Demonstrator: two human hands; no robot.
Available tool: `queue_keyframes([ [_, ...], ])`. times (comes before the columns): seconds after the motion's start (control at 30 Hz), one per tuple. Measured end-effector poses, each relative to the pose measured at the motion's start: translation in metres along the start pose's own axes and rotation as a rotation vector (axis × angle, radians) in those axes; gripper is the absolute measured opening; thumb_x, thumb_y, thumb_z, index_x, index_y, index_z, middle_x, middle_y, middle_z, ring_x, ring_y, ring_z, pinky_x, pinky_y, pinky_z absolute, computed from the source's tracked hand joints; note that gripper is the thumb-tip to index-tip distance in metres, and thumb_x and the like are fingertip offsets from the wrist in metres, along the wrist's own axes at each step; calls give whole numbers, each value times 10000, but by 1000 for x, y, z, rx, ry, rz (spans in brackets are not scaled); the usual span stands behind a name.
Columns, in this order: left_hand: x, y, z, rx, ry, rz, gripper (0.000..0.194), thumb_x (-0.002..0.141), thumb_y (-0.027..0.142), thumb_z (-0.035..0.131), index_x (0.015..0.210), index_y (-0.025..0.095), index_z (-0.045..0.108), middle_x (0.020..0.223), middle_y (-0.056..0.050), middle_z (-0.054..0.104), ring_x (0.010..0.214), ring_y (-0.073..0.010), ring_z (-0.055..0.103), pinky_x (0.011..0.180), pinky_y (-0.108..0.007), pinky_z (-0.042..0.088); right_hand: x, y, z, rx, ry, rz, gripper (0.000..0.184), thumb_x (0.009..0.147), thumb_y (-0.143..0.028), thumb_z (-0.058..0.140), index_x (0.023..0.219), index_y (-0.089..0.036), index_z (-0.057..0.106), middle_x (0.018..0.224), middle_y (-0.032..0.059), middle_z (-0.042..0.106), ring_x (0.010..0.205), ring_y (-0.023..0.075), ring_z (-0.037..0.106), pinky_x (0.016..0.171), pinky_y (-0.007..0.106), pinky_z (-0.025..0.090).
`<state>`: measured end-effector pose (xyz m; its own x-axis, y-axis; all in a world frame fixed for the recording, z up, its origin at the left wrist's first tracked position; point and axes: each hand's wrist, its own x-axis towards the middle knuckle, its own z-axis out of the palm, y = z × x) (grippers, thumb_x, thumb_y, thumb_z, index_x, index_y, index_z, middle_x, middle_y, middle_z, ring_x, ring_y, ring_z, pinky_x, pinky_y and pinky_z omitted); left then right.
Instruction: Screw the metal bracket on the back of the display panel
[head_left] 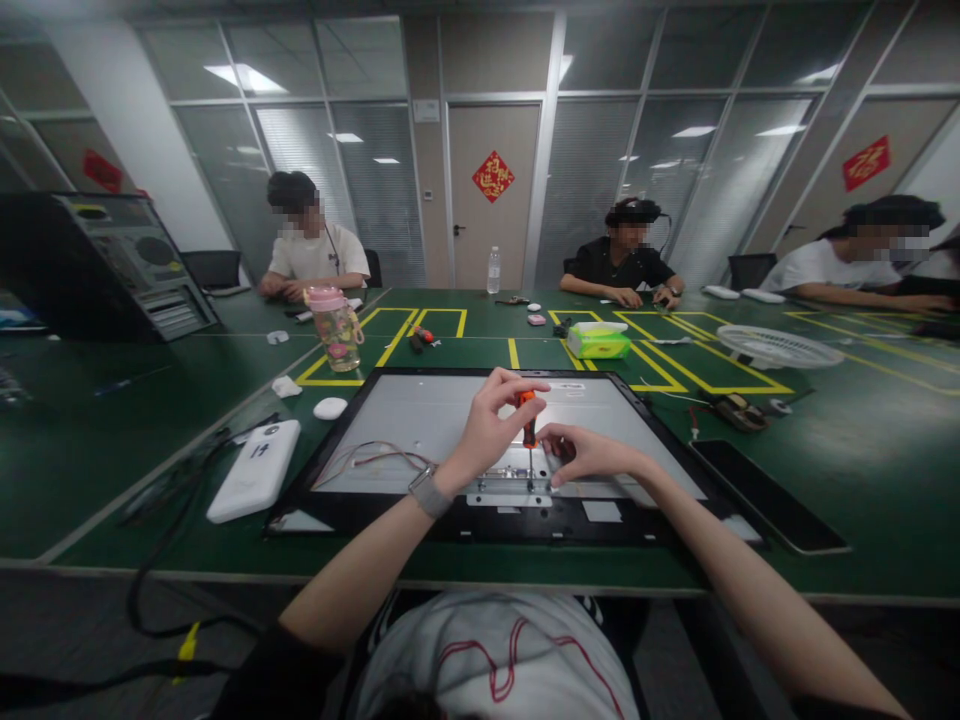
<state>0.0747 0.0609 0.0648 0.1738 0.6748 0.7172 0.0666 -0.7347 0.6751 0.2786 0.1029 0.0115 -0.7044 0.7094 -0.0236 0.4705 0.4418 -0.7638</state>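
A flat display panel (405,410) with a black frame lies on the table in front of me, its grey metal face up. My left hand (487,425) is closed round the top of an orange and black screwdriver (529,432). Upright, the screwdriver's shaft points down at a small metal bracket (495,498) near the panel's front edge. My right hand (592,453) is just right of the shaft, thumb low by the bracket and fingers curved apart from it. Whether that thumb touches the bracket, I cannot tell. Thin wires (375,452) run across the panel's left side.
Left of the panel lie a white power bank (256,470) and black cables (195,470). A black phone (765,495) lies to the right. Beyond are a pink-lidded bottle (337,335), a green tissue pack (598,342) and a white round fan grille (780,345). Several people sit across the table.
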Motion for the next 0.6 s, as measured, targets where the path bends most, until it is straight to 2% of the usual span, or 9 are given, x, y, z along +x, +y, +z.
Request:
queue_keyframes([
  [0.07, -1, 2, 0, 28, 29, -1, 172, 831, 251, 584, 954, 202, 694, 871, -42, 549, 820, -133, 539, 716, -242, 463, 0, 1, 0, -4, 0, -2, 650, 554, -491, 783, 1061, -172, 531, 831, -4, 476, 748, 141, 450, 663, 260, 380],
  [0.23, -3, 1, 0, 8, 15, 20, 276, 913, 213, 433, 1084, 189, 648, 864, -46, 572, 827, -131, 550, 765, -261, 449, 0, 3, 0, -4, 0, -12, 669, 561, -494, 782, 1096, -172, 541, 842, 0, 480, 771, 148, 459, 680, 264, 386],
  [0.4, -3, 0, 2, 66, 79, 38, 184, 844, 250, 575, 969, 192, 697, 855, -35, 524, 811, -126, 519, 727, -238, 445, 1, 4, 0, 8, 0, -19, 668, 560, -495, 783, 1093, -170, 545, 840, -4, 480, 755, 140, 453, 661, 253, 379],
  [0.6, -3, -3, 1, 1, 35, 28, 260, 918, 209, 430, 1046, 172, 653, 855, -45, 586, 809, -127, 552, 751, -259, 447, 1, 4, -1, -4, -1, -19, 667, 562, -501, 779, 1096, -172, 552, 838, -4, 476, 744, 135, 444, 651, 248, 372],
])
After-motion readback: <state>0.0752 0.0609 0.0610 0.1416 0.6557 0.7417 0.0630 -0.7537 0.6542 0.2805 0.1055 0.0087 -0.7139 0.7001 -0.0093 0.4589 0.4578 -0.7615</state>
